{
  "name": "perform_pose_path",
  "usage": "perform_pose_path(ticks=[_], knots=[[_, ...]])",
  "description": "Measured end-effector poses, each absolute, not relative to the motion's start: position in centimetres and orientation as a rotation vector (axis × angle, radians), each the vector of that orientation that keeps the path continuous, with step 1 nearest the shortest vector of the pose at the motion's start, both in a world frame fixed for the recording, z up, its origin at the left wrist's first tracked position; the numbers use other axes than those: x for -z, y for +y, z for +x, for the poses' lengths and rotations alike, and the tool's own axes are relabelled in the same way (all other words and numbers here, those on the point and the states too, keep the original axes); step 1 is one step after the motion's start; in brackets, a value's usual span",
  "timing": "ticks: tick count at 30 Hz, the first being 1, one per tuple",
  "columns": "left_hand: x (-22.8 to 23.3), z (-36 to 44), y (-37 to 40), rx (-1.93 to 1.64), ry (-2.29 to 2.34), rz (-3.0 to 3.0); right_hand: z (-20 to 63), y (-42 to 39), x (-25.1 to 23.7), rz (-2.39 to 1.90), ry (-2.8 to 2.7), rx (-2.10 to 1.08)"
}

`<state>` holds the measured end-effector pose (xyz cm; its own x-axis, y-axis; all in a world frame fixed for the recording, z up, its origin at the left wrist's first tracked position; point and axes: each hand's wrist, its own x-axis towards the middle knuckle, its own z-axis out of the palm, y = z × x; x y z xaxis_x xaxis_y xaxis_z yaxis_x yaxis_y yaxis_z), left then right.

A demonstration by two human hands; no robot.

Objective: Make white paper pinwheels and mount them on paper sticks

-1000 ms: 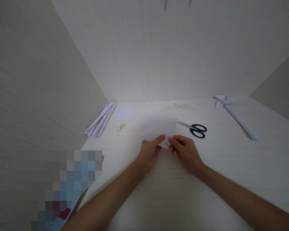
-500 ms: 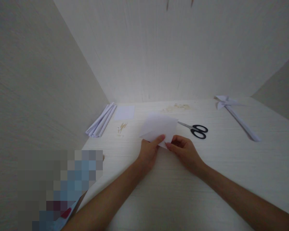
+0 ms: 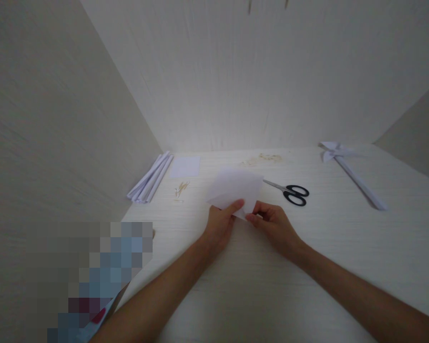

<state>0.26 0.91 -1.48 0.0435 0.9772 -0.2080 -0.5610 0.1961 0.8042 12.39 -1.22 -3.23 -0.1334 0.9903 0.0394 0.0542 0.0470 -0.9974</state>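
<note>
A white sheet of paper (image 3: 234, 186) is held up over the middle of the table, slightly bent near its lower edge. My left hand (image 3: 222, 224) grips it from below left, thumb lying on top and fingers hidden underneath. At the lower right corner, my right hand (image 3: 273, 226) has thumb and forefinger pinched together against the paper; whether a small thing is between them is hidden. Just right of the sheet lie black-handled scissors (image 3: 291, 193), their tips close to its right corner.
Rolled white paper tubes (image 3: 150, 178) lie at the left wall, beside a flat square sheet (image 3: 186, 166) and several short sticks (image 3: 181, 189). Pale small bits (image 3: 270, 157) are scattered at the back. A paper pinwheel (image 3: 357, 178) on a tube lies at right. A pixelated area covers the lower left.
Both hands and the sheet keep nearly the same place. A tiny dark tip that showed by my right thumb can no longer be made out.
</note>
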Motion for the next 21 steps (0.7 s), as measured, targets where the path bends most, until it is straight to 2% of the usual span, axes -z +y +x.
perform_pose_path(ticks=[10, 13, 18, 21], knots=[[1.0, -0.2, 1.5, -1.386, 0.858, 0.476, 12.1, -1.4, 2.5, -1.129, -1.368, -1.178], [0.9, -0.2, 1.7, -1.395, 0.865, 0.402, 12.6, -1.4, 2.6, -1.115, -1.411, -0.939], [0.7, -0.2, 1.6, -1.343, 0.846, 0.401, 13.3, -1.3, 2.9, -0.954, -1.698, -0.298], [0.8, -0.1, 1.4, -1.3, 0.815, 0.45, 13.3, -1.4, 2.9, -0.898, -1.794, -0.141]])
